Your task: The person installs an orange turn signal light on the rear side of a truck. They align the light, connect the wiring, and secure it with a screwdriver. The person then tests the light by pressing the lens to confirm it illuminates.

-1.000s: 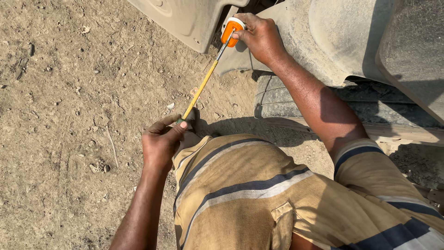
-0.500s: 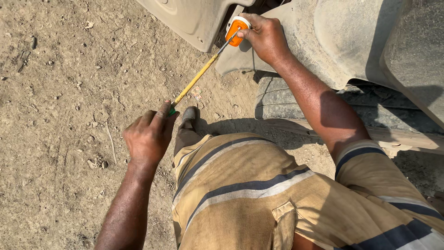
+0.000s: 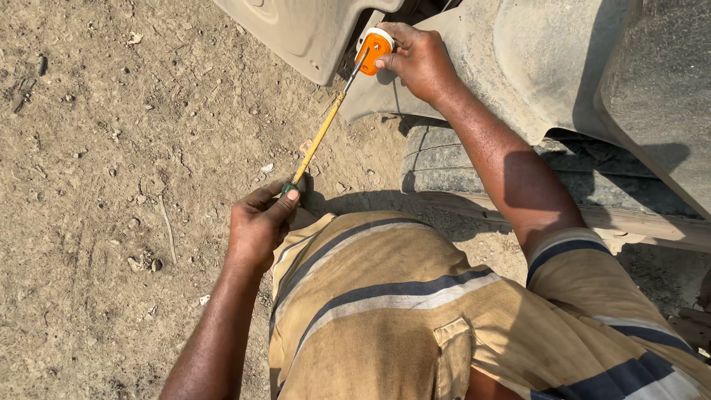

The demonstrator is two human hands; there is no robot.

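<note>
- Head view looks straight down on dry, packed dirt ground (image 3: 96, 148), grey-brown, gritty, strewn with small stones and twig bits, filling the nine o'clock half of the frame.
- At about eight o'clock from centre, the left hand (image 3: 255, 226) curls into a loose fist; its thumb and forefinger pinch the free end of the tape blade (image 3: 320, 137), where a small dark-green tip shows just under the thumb.
- That tape blade is a thin, flat yellow strip, stretched taut and straight, running up toward one o'clock from the left hand to the case.
- At twelve o'clock the tape measure case (image 3: 372, 49) is a rounded orange shell with a white face, smooth plastic; it sits against the dusty edge of the vehicle.
- Right hand (image 3: 418, 63) wraps the case from the three o'clock side, fingers pressed together over its top and thumb on its lower edge; much of the case is hidden by them.
- A beige body panel (image 3: 311, 33), matte and coated in dust, is cut off by the top edge.
- A grey mudguard (image 3: 533, 67) curves over a ribbed black tyre (image 3: 459, 159), which is mostly hidden beneath it.
- A tan shirt (image 3: 385, 326) with navy and pale stripes, soft woven cloth, fills the six o'clock area and hides the legs.
</note>
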